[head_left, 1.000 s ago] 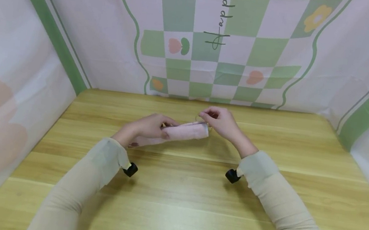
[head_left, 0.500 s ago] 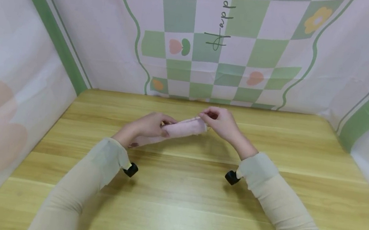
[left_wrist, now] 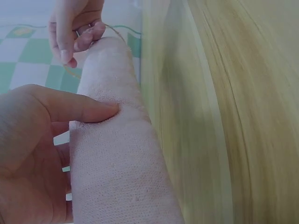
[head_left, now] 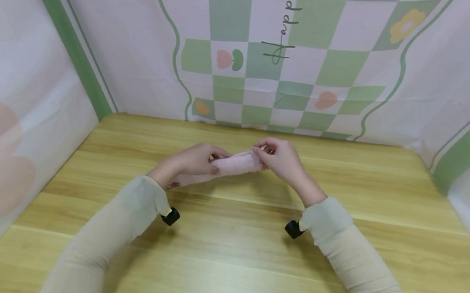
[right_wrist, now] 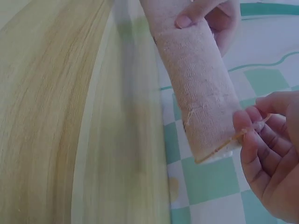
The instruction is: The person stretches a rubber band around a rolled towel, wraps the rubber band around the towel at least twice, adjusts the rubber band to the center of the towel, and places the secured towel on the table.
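A pink towel [head_left: 234,164], rolled into a long tube, is held above the table between both hands. My left hand [head_left: 192,159] grips its middle, thumb [left_wrist: 100,111] laid across the near side. At the far end, my right hand [head_left: 281,158] pinches a thin tan rubber band [right_wrist: 218,148] between thumb and fingertips. The band is stretched across the towel's end [right_wrist: 205,140] in the right wrist view, and arcs over the tip in the left wrist view. Brown marks [head_left: 174,185] show on the towel's left end, partly behind the left wrist.
A wood-grain table [head_left: 219,263] spreads under both arms. Behind it hangs a white cloth with a green checked print [head_left: 260,90], and printed cloth [head_left: 17,137] also hangs at the sides. Black wrist cameras [head_left: 170,216] hang below the cuffs.
The towel's right end has moved in under my right hand's fingers, which now cover it. My left hand has shifted slightly right with the towel. The band loop no longer stands out above the end.
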Demonstrator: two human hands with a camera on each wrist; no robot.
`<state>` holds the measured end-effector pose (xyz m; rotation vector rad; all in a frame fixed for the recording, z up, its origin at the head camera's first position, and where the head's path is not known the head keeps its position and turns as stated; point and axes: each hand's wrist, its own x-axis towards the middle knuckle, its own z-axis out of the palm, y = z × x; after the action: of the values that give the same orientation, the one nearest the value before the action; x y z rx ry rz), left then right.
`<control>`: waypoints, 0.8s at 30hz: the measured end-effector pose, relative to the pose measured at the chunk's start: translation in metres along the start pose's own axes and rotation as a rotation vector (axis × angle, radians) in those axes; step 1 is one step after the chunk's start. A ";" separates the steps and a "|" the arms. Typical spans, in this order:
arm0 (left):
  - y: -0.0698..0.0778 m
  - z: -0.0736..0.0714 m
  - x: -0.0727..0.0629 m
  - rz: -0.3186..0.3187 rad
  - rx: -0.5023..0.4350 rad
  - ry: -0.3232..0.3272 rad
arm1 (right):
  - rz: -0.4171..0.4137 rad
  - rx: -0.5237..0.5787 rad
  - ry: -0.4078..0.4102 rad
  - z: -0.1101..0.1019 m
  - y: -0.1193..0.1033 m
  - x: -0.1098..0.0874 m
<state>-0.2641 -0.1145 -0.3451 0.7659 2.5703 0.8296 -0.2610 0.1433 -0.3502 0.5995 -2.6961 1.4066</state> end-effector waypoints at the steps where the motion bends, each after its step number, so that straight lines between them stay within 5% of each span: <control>1: 0.001 0.000 0.000 0.001 0.000 0.001 | -0.003 -0.013 0.003 0.001 -0.001 0.000; 13: 0.005 0.006 0.000 -0.001 0.016 -0.001 | 0.003 -0.167 0.019 0.006 -0.014 -0.002; 24: 0.003 0.002 -0.002 -0.040 0.017 0.051 | 0.027 -0.115 0.130 0.000 -0.004 -0.002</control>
<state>-0.2604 -0.1127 -0.3440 0.7047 2.6316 0.8255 -0.2574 0.1422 -0.3479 0.4493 -2.6689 1.2384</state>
